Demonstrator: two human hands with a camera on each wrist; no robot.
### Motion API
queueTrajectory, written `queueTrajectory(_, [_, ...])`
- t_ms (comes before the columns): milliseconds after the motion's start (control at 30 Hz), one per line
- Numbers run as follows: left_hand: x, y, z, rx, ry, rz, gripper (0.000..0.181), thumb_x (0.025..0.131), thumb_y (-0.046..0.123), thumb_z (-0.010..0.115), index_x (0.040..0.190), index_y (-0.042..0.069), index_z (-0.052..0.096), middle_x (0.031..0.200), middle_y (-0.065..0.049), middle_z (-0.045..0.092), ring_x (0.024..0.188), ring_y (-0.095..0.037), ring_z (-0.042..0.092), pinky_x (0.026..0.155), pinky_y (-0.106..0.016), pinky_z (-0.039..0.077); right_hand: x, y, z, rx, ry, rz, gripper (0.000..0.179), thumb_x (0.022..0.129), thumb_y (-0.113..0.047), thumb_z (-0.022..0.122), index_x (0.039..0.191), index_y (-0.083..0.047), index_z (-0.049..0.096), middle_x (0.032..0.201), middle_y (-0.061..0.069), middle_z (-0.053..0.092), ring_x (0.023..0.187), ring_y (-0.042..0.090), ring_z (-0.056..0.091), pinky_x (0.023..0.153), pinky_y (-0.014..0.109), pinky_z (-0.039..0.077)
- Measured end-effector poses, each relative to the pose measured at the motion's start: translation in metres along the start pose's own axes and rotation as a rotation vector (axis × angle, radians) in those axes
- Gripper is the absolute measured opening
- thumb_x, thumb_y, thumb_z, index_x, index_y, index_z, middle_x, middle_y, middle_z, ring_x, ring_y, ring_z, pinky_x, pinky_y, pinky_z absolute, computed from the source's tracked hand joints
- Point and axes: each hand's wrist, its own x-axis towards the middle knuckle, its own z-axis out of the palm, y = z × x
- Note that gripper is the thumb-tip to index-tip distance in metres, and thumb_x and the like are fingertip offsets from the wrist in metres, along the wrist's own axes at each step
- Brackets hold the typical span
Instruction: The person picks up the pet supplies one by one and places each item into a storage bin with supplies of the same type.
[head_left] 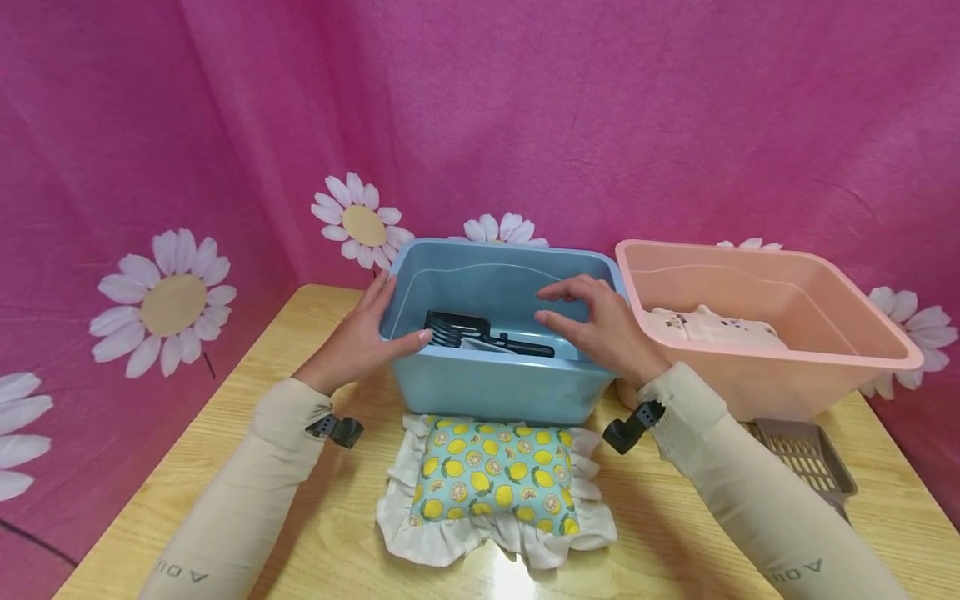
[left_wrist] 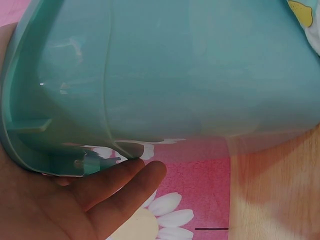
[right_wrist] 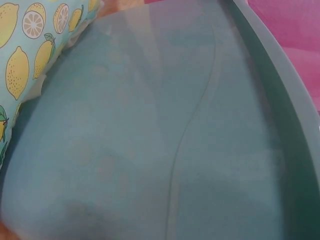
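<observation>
A blue plastic bin (head_left: 502, 383) stands upright at the middle of the table. My left hand (head_left: 367, 329) is at its left front corner, thumb over the front rim, fingers fairly straight along the outside. In the left wrist view, that hand's fingertips (left_wrist: 155, 172) lie right by the bin's outer wall. My right hand (head_left: 603, 325) is over the bin's right end, thumb and fingers apart with nothing between them. Inside lie black plastic utensils (head_left: 459, 327), one with tines, and a grey piece partly hidden by the front wall. A lemon-print pillow (head_left: 495, 475) with white ruffles lies before the bin.
Close on the right stands a pink bin (head_left: 750, 379) holding a white patterned cloth item (head_left: 712, 327). A grey-brown slotted scoop (head_left: 806, 458) lies on the wooden table (head_left: 330, 533) in front of it, partly behind my right arm. A pink flowered curtain (head_left: 480, 125) hangs behind.
</observation>
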Motion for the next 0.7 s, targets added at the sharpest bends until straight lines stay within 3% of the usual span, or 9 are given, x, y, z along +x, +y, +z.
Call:
queueTrajectory(500, [-0.0003, -0.0005, -0.0002, 0.016, 0.004, -0.006, 0.110, 0.076, 0.065, 0.067, 0.156, 0.028, 0.002, 0.162, 0.001, -0.001, 0.144, -0.038, 0.015, 0.097, -0.067, 0.037, 0.0027, 0.0005, -0.0001, 0.034, -0.008, -0.001, 0.035, 0.089, -0.034, 0.070, 0.118, -0.016, 0.067, 0.119, 0.001, 0.060, 0.113, 0.020, 0.050, 0.094, 0.043, 0.042])
queueTrajectory(700, [0.0015, 0.0000, 0.0008, 0.018, 0.005, -0.008, 0.110, 0.075, 0.066, 0.067, 0.156, 0.028, 0.002, 0.162, 0.000, -0.001, 0.144, -0.039, 0.015, 0.097, -0.067, 0.036, 0.0029, -0.0021, -0.0033, 0.050, 0.024, -0.017, 0.033, 0.088, -0.031, 0.071, 0.116, -0.015, 0.067, 0.117, 0.001, 0.063, 0.110, 0.018, 0.052, 0.091, 0.040, 0.043])
